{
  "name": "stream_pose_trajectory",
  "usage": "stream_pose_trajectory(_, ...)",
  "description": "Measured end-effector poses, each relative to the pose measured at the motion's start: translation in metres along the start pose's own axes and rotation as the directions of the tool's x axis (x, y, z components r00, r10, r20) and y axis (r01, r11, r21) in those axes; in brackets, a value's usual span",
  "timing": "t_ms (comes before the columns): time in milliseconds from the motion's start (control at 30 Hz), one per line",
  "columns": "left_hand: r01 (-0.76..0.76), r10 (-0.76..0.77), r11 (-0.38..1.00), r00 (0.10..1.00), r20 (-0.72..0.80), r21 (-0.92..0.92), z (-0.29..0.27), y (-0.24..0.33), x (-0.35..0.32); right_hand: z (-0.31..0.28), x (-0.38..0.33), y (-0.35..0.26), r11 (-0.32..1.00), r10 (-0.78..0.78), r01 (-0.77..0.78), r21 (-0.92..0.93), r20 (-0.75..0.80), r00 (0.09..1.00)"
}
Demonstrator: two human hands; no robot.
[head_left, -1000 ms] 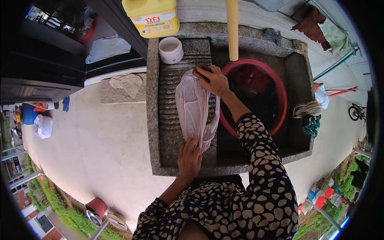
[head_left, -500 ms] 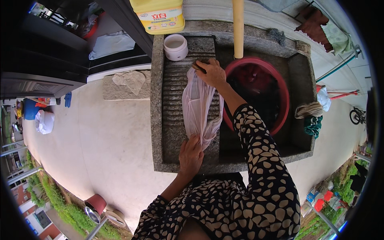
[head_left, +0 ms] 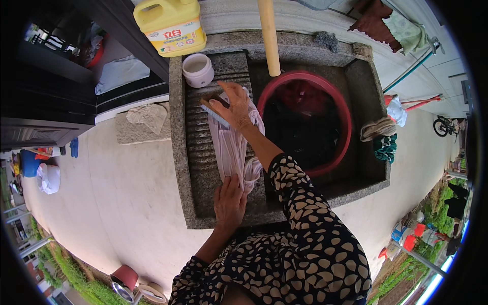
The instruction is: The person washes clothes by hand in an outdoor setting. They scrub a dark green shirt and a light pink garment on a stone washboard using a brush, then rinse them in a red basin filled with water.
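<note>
My right hand: closed around a scrub brush, pressed on the pale pink garment near the ribbed washboard's far end. My left hand: flat, fingers spread, pinning the garment's near end. Red basin: just right. White cup: far-left corner.

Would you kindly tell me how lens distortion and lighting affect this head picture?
Head view: strong fisheye, the grey stone washing trough bows and a black rim frames the scene; soft daylight, faint shadows; the right hand on the pale pink cloth is sharp; the dark water in the red plastic basin hides detail.
</note>
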State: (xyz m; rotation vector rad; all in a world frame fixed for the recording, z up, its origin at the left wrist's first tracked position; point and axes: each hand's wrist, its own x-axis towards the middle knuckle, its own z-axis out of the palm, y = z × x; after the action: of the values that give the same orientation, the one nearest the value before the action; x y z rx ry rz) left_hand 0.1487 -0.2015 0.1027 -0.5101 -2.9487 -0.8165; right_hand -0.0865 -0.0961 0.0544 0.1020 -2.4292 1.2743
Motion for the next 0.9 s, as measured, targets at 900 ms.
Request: stream_pose_trajectory(900,0.503,-0.584,0.796,0.786,-0.206,-0.336,0.036,-0.07,0.076,-0.142,-0.018,0.064,-0.129,-0.027,-0.821,0.556,0.826,0.563)
